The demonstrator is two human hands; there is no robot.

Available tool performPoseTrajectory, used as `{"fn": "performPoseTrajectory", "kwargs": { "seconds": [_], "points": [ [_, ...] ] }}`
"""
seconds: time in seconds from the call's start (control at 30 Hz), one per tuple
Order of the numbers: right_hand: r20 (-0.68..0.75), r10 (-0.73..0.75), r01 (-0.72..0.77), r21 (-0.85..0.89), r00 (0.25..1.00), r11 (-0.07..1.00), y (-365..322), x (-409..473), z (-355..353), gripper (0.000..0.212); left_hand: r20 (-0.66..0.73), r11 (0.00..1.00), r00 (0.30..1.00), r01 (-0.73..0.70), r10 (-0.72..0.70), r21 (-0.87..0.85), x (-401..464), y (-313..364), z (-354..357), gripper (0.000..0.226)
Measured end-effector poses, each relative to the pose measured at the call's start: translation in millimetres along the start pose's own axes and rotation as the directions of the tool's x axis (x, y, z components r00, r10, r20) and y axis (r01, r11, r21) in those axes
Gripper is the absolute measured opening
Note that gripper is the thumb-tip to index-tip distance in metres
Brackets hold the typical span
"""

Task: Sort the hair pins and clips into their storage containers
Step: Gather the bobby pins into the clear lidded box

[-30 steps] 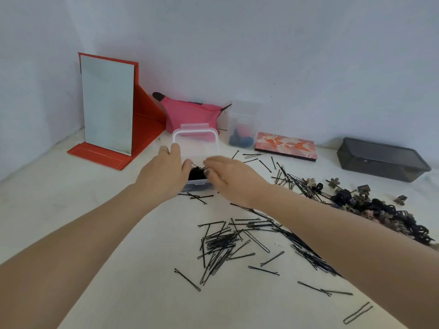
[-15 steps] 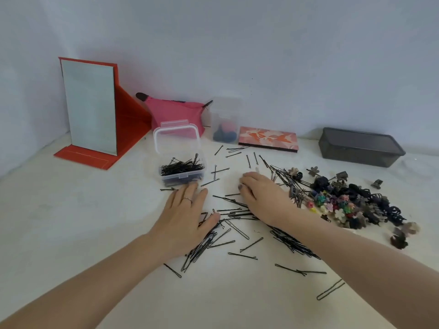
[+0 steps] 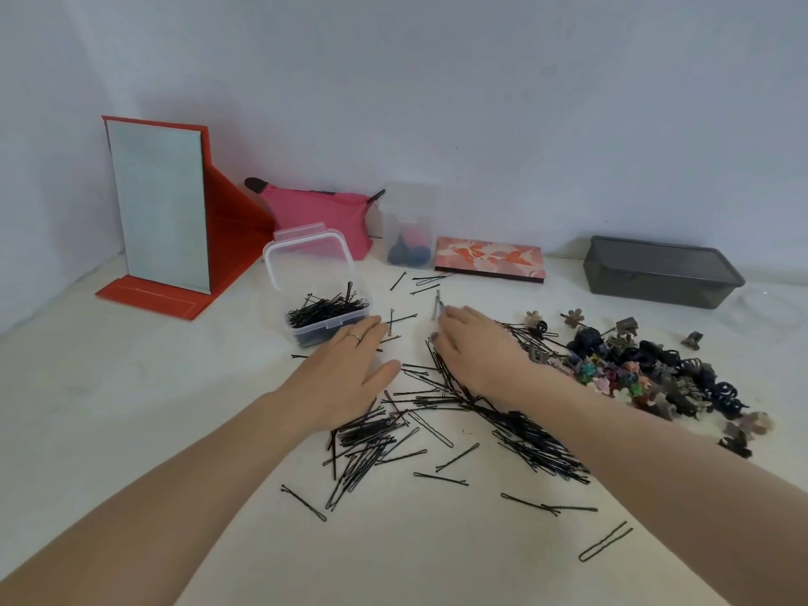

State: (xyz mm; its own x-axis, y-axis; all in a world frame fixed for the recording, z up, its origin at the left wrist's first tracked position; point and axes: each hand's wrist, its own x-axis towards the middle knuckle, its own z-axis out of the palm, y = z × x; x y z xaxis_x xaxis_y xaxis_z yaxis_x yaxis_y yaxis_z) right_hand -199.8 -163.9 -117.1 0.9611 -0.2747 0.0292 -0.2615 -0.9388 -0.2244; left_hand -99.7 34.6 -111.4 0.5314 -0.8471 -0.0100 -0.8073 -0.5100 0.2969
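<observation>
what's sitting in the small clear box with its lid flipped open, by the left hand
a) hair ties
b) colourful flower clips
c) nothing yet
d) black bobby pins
d: the small clear box holds a heap of black bobby pins, while the colourful clips lie loose on the table to the right.

both hands flat, palms down (fingers straight)

Head-worn camera looks forward and down, close over the table
</observation>
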Motion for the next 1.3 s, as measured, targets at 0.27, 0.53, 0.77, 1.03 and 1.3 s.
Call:
{"fn": "performPoseTrajectory", "kwargs": {
  "seconds": [0.27,0.53,0.77,1.03,1.3],
  "points": [
    [-0.009,0.056,-0.055,0.127,0.998,0.990,-0.8,44.3,-15.3,0.050,-0.045,0.991,0.999,-0.013,0.019,0.134,10.8,-3.6,-0.4,0.062],
    [0.147,0.023,-0.015,-0.052,0.989,0.999,-3.6,87.7,-2.6,0.051,-0.051,0.998,0.998,-0.022,0.025,0.051,-12.1,-11.4,11.1,0.067],
    [-0.037,-0.190,0.193,0.120,0.981,0.974,-14.9,38.5,-3.8,0.031,-0.079,0.996,0.995,-0.053,0.059,0.074,-6.5,-9.7,-0.4,0.066],
    [0.141,-0.085,0.067,0.123,0.986,0.990,-14.4,82.5,-17.0,0.051,-0.075,0.988,0.996,0.061,-0.051,0.144,-29.1,-25.5,-5.5,0.079],
    [0.169,-0.097,0.102,-0.020,0.981,0.995,-6.7,87.9,2.1,0.051,0.016,0.997,0.997,0.075,-0.075,-0.003,-45.7,-13.0,-0.7,0.081]
  ]
}}
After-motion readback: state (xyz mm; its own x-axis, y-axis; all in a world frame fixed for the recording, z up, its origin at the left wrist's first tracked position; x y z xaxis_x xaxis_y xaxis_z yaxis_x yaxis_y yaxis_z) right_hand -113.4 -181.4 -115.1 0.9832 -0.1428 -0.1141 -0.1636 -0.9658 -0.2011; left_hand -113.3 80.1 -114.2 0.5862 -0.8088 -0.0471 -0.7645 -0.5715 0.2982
